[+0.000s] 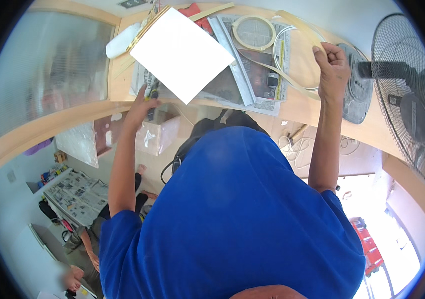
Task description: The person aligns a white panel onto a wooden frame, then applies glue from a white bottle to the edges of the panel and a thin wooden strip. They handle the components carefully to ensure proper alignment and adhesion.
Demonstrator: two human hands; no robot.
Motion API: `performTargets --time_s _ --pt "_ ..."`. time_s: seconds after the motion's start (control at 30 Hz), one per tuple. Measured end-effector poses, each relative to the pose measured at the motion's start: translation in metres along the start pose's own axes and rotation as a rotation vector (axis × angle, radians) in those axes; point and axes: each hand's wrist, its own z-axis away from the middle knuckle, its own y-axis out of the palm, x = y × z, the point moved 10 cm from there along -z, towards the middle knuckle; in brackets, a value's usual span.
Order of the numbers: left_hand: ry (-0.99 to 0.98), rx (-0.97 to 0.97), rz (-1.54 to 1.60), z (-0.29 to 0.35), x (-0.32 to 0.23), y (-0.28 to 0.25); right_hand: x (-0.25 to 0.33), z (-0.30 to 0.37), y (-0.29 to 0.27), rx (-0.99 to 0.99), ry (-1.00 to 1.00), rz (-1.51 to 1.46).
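My right hand is closed in a pinch on the end of a pale wood-coloured edging strip, which curves away toward the back of the wooden table. My left hand is at the table's front edge with its fingers apart. Close to those fingers is a dark tool handle with a yellow part; whether they touch it I cannot tell. A bright white square board lies at an angle just beyond. Right of the board, a grey metal straightedge bar rests on newspaper.
A coil of pale strip, a small black bottle and a white roll are on the table. At right stands a black fan. Below left, another person sits near a newspaper-covered table. A cord loops across the floor.
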Motion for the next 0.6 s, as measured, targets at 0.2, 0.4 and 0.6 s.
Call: performTargets --time_s 0.2,0.4,0.6 --pt "0.078 0.159 1.117 0.114 -0.002 -0.007 -0.002 0.018 0.005 -0.026 -0.081 -0.046" --pt "0.554 0.279 0.321 0.181 -0.166 0.026 0.024 0.035 0.022 0.072 -0.098 -0.042" --pt "0.742 0.429 -0.130 0.166 -0.205 0.177 0.042 0.060 0.035 0.145 -0.131 -0.067"
